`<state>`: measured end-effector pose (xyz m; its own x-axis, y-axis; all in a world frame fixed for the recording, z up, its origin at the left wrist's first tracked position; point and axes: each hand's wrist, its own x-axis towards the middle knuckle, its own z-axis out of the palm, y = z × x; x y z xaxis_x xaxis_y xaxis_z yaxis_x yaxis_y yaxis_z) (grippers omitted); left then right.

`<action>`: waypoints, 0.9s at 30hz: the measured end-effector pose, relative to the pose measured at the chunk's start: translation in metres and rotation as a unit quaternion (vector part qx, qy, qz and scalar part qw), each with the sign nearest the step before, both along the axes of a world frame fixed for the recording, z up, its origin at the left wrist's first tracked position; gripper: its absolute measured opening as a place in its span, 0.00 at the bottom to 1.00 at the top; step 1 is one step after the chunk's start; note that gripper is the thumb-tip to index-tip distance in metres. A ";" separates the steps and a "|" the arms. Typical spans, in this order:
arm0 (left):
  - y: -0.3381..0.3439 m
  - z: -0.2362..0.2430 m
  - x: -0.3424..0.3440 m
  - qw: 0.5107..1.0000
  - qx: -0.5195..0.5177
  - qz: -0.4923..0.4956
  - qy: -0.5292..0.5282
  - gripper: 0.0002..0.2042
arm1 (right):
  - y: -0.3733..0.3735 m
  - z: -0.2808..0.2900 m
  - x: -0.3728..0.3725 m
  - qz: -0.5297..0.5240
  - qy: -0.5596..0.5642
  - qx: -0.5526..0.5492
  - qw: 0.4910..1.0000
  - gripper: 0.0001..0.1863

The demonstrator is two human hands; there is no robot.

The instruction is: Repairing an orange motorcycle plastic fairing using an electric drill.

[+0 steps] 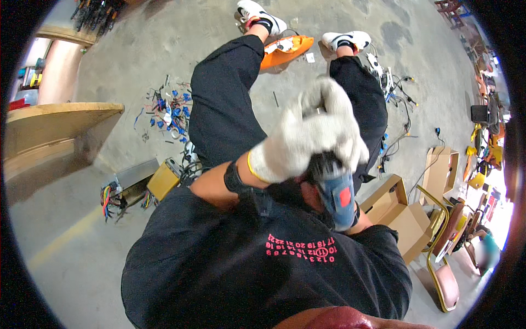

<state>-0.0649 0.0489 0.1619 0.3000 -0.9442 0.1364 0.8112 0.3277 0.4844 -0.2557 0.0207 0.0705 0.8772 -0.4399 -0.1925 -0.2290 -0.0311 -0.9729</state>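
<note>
Gripping drill [336, 202] by chuck [324, 163] with your left hand [320, 129], likely adjusting; right hand [310, 195] mostly hidden, can't tell grip; next probably needs twist.

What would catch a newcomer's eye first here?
Probably the white-gloved left hand at the front of the blue drill, near mid-picture. Next, the orange thing between the white shoes, and the blue bits scattered on the floor to the left.

I count two white shoes [355, 39], two trouser legs [222, 98], one power tool [334, 198].
</note>
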 end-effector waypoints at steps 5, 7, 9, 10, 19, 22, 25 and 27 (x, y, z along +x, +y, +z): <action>-0.013 -0.036 0.020 0.998 0.044 0.018 0.043 0.08 | -0.017 0.036 0.038 0.009 -0.157 0.144 0.977 0.25; -0.011 -0.036 0.018 0.996 0.068 0.022 0.053 0.09 | -0.017 0.034 0.036 -0.040 -0.154 0.311 0.937 0.30; -0.010 -0.042 0.017 1.000 0.013 0.010 0.016 0.12 | -0.021 0.027 0.036 -0.028 -0.178 0.353 0.918 0.32; -0.012 -0.048 0.017 1.000 0.015 0.008 0.015 0.12 | -0.022 0.025 0.038 -0.013 -0.201 0.394 0.897 0.33; -0.027 -0.068 0.032 0.958 0.132 0.145 -0.209 0.03 | -0.030 -0.016 0.060 -0.150 -0.149 0.620 0.756 0.28; -0.036 -0.089 0.037 0.889 0.245 0.253 -0.293 0.06 | -0.045 -0.035 0.072 -0.125 -0.042 0.529 0.839 0.22; -0.036 -0.123 0.042 0.865 0.269 0.237 -0.351 0.08 | -0.053 -0.056 0.087 -0.105 0.032 0.498 0.860 0.23; -0.033 -0.135 0.047 0.877 0.279 0.219 -0.325 0.09 | -0.051 -0.064 0.095 -0.100 0.113 0.472 0.868 0.27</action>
<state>-0.0180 0.0157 0.0266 0.6796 -0.7328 -0.0329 0.1593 0.1037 0.9818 -0.1611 -0.0308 0.0067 0.6945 -0.1318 -0.7073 -0.3258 0.8189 -0.4724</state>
